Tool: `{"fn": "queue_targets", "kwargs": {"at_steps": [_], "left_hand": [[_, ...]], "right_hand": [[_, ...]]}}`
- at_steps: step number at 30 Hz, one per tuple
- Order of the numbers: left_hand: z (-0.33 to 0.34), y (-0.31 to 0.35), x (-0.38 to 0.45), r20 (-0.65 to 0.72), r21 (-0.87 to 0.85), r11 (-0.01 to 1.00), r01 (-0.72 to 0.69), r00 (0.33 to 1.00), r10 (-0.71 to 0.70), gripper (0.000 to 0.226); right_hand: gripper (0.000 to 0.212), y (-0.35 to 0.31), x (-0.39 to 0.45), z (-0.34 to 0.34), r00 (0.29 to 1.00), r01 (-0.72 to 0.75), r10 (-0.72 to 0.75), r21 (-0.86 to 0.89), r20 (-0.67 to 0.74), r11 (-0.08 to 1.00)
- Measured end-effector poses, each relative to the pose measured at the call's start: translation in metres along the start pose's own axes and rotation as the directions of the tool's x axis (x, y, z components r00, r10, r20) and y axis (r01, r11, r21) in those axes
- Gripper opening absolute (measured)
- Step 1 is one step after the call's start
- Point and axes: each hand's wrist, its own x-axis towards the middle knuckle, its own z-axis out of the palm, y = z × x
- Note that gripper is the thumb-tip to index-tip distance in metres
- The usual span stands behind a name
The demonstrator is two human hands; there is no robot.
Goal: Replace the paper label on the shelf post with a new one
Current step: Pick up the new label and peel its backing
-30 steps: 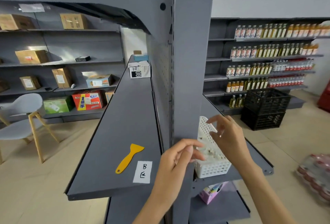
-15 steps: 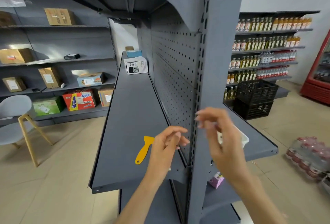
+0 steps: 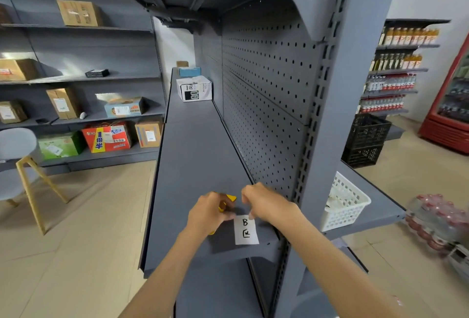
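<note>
We see the grey shelf post (image 3: 330, 165) rising at the end of the long grey shelf (image 3: 198, 155), with a white basket (image 3: 342, 206) on the board just right of the post. Left of the post, near the shelf's front end, our left hand (image 3: 209, 212) and right hand (image 3: 266, 202) meet over the paper label (image 3: 245, 230), each grip pinching a top corner of it. A yellow scraper (image 3: 224, 202) lies partly hidden under the left hand.
</note>
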Motion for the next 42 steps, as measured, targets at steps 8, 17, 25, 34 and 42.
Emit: {"fn": "queue_targets", "kwargs": {"at_steps": [8, 17, 25, 34, 42], "left_hand": [[0.01, 0.001, 0.011, 0.114, 0.043, 0.999, -0.022, 0.993, 0.017, 0.031], [0.016, 0.007, 0.004, 0.111, 0.073, 0.997, 0.006, 0.994, -0.014, 0.028], [0.01, 0.023, -0.029, -0.265, -0.127, 0.989, -0.073, 0.964, 0.037, 0.015], [-0.053, 0.074, -0.065, -0.449, -0.511, 0.773, -0.375, 0.884, 0.131, 0.022], [-0.11, 0.139, -0.102, -0.595, -0.429, 0.685, -0.588, 0.755, 0.276, 0.022]], "right_hand": [[0.039, 0.003, 0.023, 0.012, 0.993, -0.04, 0.049, -0.083, 0.107, 0.996], [0.037, 0.0, 0.016, 0.014, 0.997, -0.04, 0.046, -0.091, 0.063, 0.995], [0.027, -0.005, -0.014, 0.004, 0.983, 0.019, -0.011, 0.039, -0.181, 0.999], [0.023, -0.009, -0.08, -0.067, 0.835, 0.23, -0.078, 0.216, -0.545, 0.949], [0.027, -0.007, -0.14, -0.126, 0.671, 0.483, -0.087, 0.345, -0.736, 0.805]]}}
